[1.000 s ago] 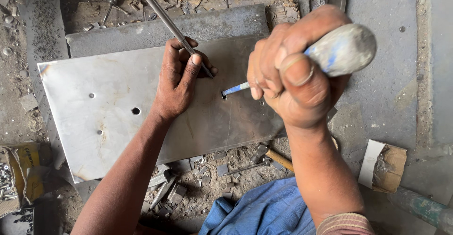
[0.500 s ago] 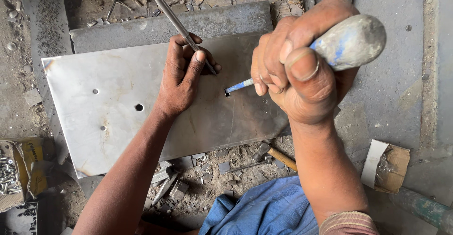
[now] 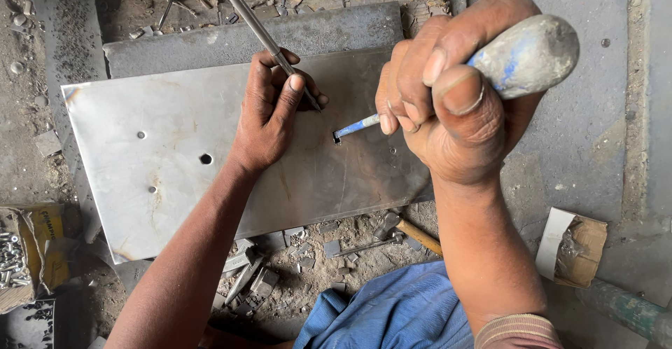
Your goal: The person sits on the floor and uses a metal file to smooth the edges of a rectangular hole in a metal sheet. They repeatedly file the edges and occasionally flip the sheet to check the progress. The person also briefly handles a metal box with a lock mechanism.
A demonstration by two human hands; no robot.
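Our left hand [image 3: 269, 114] lies palm down with the fingers spread a little and the thumb bent in. Its bare arm runs down to the bottom edge. Our right hand [image 3: 448, 104] is closed in a tight fist, thumb pressed on top. Its forearm comes up from below, maybe with a striped cuff at the wrist.
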